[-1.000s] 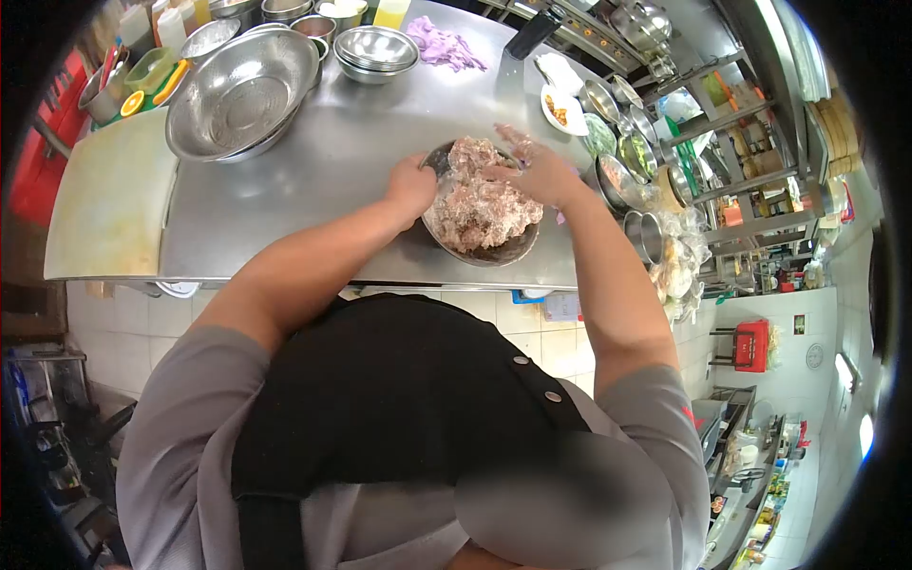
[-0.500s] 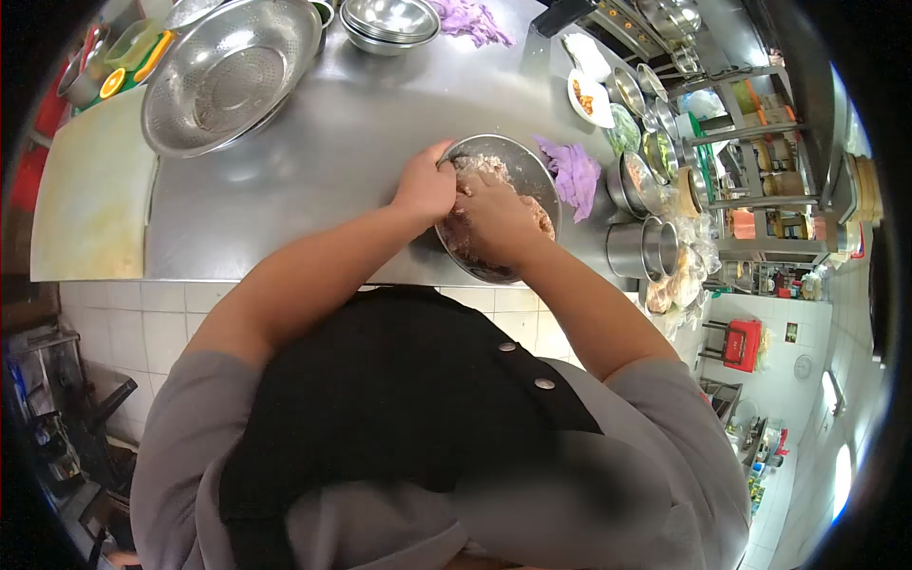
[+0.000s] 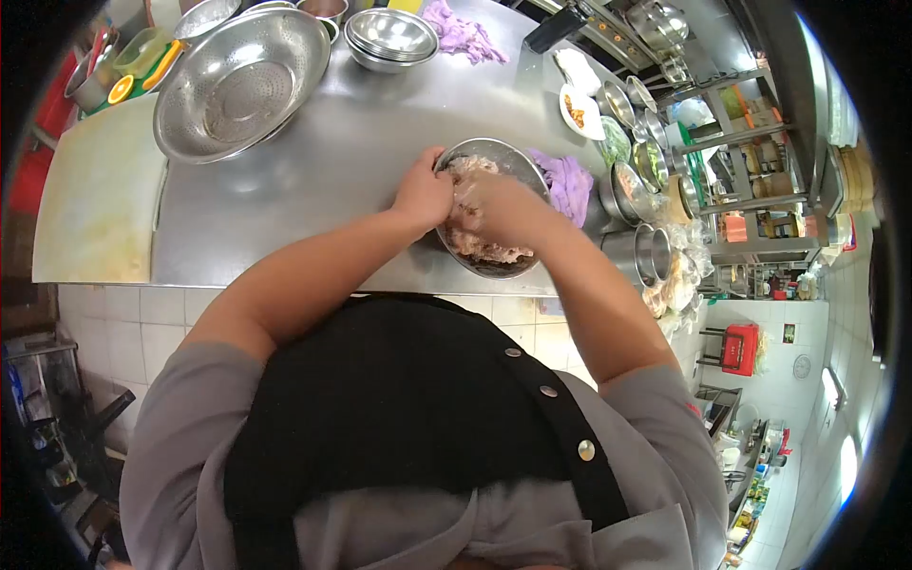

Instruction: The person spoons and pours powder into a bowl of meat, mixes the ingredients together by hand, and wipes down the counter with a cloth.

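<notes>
A steel mixing bowl (image 3: 521, 163) stands near the front edge of the metal table, with pale pink minced meat (image 3: 496, 251) inside. My left hand (image 3: 424, 196) is closed over the bowl's left rim. Down in the bowl, my right hand (image 3: 511, 211) is against the meat; motion blurs it, and its fingers are too smeared to make out. A crumpled purple cloth (image 3: 570, 187) lies just right of the bowl.
At the left are a white cutting board (image 3: 100, 199) and a large steel colander (image 3: 242, 90). Stacked steel bowls (image 3: 391, 43) and another purple cloth (image 3: 464, 33) lie at the back. Along the right side stand a white plate of food (image 3: 589, 119) and several steel containers (image 3: 635, 249).
My right hand has lifted and shifted within the bowl, uncovering more meat toward the front. My left hand stays on the rim. The camera view has shifted slightly.
</notes>
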The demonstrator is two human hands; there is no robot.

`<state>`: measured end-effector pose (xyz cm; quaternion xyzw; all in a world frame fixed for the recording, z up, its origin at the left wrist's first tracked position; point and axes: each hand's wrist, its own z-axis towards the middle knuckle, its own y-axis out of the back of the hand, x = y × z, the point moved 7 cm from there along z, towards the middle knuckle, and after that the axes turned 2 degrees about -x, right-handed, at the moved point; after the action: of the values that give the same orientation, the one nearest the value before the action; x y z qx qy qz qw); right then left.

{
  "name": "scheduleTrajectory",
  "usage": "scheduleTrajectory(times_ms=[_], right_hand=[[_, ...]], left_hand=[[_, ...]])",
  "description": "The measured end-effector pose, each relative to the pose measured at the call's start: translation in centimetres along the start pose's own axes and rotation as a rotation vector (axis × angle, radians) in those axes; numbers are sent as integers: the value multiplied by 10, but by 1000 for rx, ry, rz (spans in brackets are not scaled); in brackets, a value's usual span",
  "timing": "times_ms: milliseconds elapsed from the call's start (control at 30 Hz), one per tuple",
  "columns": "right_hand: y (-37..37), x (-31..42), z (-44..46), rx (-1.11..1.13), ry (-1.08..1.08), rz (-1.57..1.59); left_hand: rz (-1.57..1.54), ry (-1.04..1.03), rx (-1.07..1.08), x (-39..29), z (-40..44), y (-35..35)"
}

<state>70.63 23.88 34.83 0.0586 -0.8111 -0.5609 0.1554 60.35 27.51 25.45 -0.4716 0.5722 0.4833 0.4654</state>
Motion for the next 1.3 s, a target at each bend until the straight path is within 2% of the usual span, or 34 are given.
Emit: scheduleTrajectory(times_ms=[67,100,200,233,300,400,433,533,667,733,867,967,1100,1200,1300], right_hand=[[42,-11,-16,-151,26,179],[44,-41,-12,-100,-187,200],[11,-112,15,22,-233,298],[10,-103,19,17,-145,253],[-5,-67,26,21,38,171],[-9,-15,18,266,76,107],[-19,-17,17,222,3,7],[-33,-6,15,47,-44,-187],[-41,2,21,67,-149,-413],[-40,0,22,85,-178,-357],[-28,-4,28,63,-243,-306],[-7,-7,12,-43,-248,-237],[22,-32,-13,-313,-267,-97],[32,-54,-29,-516,-179,302],[56,-56,-53,-722,-169,333]], left_hand=[[-91,47,56,6,10,-5],[-133,59,86,8,19,-9],[-216,172,195,-5,19,-8],[-243,225,231,-9,18,-10],[-257,191,182,-3,22,-11],[-212,209,211,-8,10,-6],[-196,216,229,-13,8,-4],[-337,124,89,6,8,-13],[-221,144,72,-8,-3,1],[-123,90,26,-10,-2,4],[-239,92,74,2,5,-4],[-207,110,62,-10,2,-1],[-172,108,42,-17,3,0],[-168,87,57,-5,10,-6],[-167,95,42,-5,8,-5]])
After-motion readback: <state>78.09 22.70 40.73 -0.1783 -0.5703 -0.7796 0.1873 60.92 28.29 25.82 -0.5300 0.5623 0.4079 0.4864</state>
